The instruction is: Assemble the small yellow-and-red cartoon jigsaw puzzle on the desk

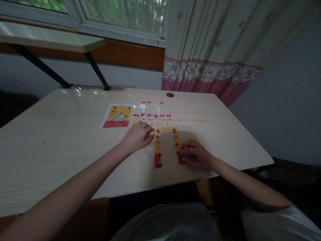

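from the left, a smooth, pale worktop [62,137] is showing faint wood grain. a flat printed sheet [117,116] is lying on it, picturing a white animal on yellow and red. just right of that, the left hand [137,135] is curling narrowly by the top left corner of the joined puzzle border [157,147]; whether it is pinching anything, i cannot tell. beyond the hands, thin, knobbed loose pieces [162,115] are lying in rows, red, yellow and white. the border is lying flat between the hands, forming three sides of a rectangle, open toward the person. it is looking light and stiff, though probably weak at its joints, so its straight outer edges are offering the safest hold. the right hand [197,155] is arching at its right strip, fingers loosely bent; its grip is hiding from view.
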`<state>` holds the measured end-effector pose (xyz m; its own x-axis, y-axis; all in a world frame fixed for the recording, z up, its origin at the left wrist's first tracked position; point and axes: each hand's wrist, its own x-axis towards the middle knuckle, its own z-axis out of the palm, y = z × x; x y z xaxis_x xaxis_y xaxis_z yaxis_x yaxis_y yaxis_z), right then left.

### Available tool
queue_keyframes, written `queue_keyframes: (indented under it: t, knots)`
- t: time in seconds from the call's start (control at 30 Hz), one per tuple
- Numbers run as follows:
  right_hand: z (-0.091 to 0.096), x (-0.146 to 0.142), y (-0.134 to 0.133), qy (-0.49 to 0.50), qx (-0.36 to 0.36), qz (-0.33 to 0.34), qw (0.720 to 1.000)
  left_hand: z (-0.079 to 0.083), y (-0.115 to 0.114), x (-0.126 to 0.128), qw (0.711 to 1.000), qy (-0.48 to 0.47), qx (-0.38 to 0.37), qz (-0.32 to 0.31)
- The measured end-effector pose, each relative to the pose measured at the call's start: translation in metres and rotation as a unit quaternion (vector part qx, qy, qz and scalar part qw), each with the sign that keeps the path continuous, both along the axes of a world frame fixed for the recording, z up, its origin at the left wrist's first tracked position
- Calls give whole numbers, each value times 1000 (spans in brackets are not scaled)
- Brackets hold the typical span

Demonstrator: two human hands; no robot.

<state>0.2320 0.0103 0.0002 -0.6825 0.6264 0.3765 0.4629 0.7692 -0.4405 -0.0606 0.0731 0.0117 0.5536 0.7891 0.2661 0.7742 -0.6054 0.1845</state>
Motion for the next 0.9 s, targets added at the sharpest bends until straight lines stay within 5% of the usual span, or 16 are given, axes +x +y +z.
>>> queue_keyframes:
  t: [0.2, 0.4, 0.9]
  knots:
    - [-3, -1, 0, -47, -13, -71, 996, 2, -1, 0, 1000, -13, -19, -17]
    - [0, -2, 3, -63, -40, -64, 995, 1, -1, 0, 1000, -1, -15, -20]
    - [4, -11, 58, -144, 21, -62, 987, -1, -1, -1, 1000, 5, -3, -25]
